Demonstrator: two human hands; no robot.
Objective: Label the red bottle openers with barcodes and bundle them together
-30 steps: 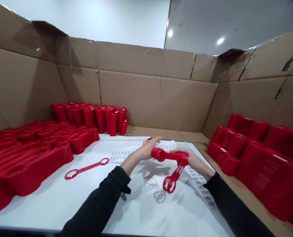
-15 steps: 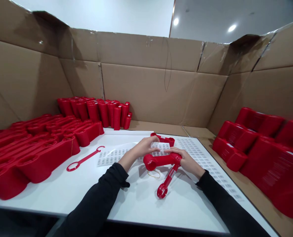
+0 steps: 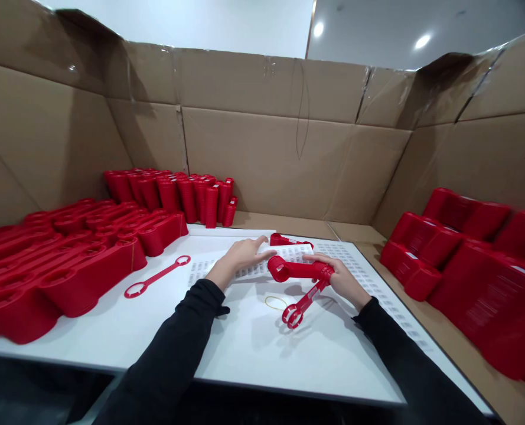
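My right hand (image 3: 342,280) is closed around the joined ends of red plastic pieces: a thick stack of double-ringed parts (image 3: 297,270) points left, and a thinner one with a white label (image 3: 304,304) hangs toward me, its ring end above the table. My left hand (image 3: 244,258) lies over a sheet of small printed labels (image 3: 289,255), thumb and forefinger spread apart, the other fingers partly hidden. Its thumb tip is close to the stack's left end. Below the stack, a thin yellowish rubber band (image 3: 275,303) lies on the white table (image 3: 244,348).
A single flat double-ringed red part (image 3: 158,276) lies to the left. Nested red stacks (image 3: 94,265) fill the left side, with upright ones (image 3: 169,195) behind. More red stacks (image 3: 475,295) stand right. Another red piece (image 3: 291,239) lies beyond the sheet. Cardboard walls (image 3: 244,141) surround the table.
The red pieces in my right hand have risen slightly and shifted right. My left hand has moved a little left and back from them, with its thumb and forefinger stretched out.
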